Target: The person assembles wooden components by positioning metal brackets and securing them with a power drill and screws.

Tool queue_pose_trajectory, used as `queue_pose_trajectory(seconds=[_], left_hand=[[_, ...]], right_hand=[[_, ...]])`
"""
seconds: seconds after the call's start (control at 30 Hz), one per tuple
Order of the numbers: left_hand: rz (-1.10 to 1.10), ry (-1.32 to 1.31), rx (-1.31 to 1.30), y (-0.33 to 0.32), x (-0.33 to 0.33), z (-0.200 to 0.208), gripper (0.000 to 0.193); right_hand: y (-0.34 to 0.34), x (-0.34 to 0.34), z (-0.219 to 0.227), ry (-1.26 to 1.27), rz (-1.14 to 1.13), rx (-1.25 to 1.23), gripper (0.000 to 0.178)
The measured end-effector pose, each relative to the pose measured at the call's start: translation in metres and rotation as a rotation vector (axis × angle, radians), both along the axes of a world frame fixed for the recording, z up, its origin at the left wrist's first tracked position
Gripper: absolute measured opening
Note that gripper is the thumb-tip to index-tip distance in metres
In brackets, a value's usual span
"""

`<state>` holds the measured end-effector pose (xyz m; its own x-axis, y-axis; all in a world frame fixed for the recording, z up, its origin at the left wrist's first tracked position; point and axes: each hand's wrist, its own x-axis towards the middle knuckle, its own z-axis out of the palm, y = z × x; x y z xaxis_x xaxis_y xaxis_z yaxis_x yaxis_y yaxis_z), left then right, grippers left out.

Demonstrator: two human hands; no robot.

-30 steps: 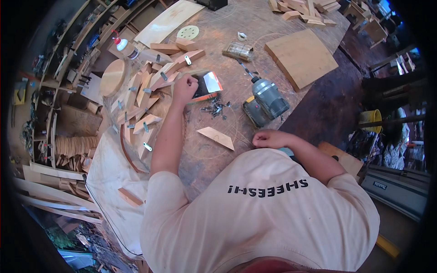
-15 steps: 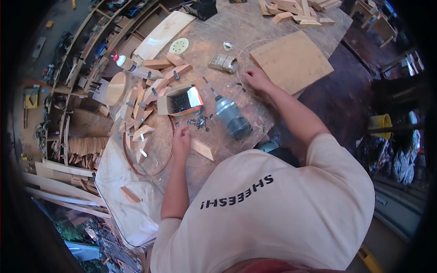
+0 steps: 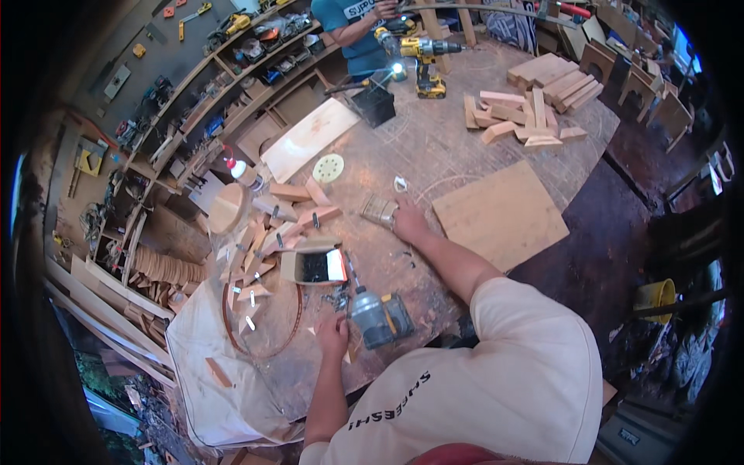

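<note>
My right hand [image 3: 411, 222] reaches forward, its fingers closed at the right edge of a small tan-and-clear packet [image 3: 377, 209] lying on the wooden table. My left hand [image 3: 333, 335] is closed over a light wooden block [image 3: 350, 355], low on the near part of the table. What its fingertips hold, if anything, is hidden. Beside it a grey power driver [image 3: 373, 319] with a long bit lies on its side. An open carton [image 3: 288, 267] of dark screws stands ahead of my left hand, with loose dark screws [image 3: 338, 295] spilled by it.
Wooden blocks with metal clips [image 3: 279, 239], a glue bottle [image 3: 242, 172] and a sanding disc [image 3: 328, 168] lie at left. A flat board [image 3: 504, 221] sits at right, a block pile [image 3: 519, 116] beyond. At the far side, a person [image 3: 360, 31] stands near a yellow drill [image 3: 428, 66].
My view has tilted up, bringing the far table side and a person into sight. My right hand has moved onto the packet. My left hand now covers part of the wooden block.
</note>
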<state>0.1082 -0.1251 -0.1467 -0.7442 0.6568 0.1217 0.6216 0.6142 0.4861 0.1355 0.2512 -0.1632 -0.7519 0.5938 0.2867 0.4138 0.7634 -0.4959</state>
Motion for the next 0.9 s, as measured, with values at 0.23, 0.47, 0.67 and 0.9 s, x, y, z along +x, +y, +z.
queue_pose_trajectory(seconds=[0.23,0.47,0.67,0.9], left_hand=[[0.087,0.027,-0.068,0.000,0.013,0.006,0.015],[0.067,0.093,-0.037,0.005,0.009,0.007,0.014],[0.074,0.079,-0.089,0.006,0.005,0.007,0.013],[0.084,0.076,-0.117,-0.002,0.008,0.003,0.012]], right_hand=[[0.003,-0.025,-0.002,-0.218,0.080,-0.065,0.020],[0.005,-0.034,-0.012,0.067,-0.058,-0.421,0.028],[-0.016,0.015,-0.005,0.634,-0.070,-1.116,0.028],[-0.025,0.054,0.007,0.803,0.333,-1.903,0.017]])
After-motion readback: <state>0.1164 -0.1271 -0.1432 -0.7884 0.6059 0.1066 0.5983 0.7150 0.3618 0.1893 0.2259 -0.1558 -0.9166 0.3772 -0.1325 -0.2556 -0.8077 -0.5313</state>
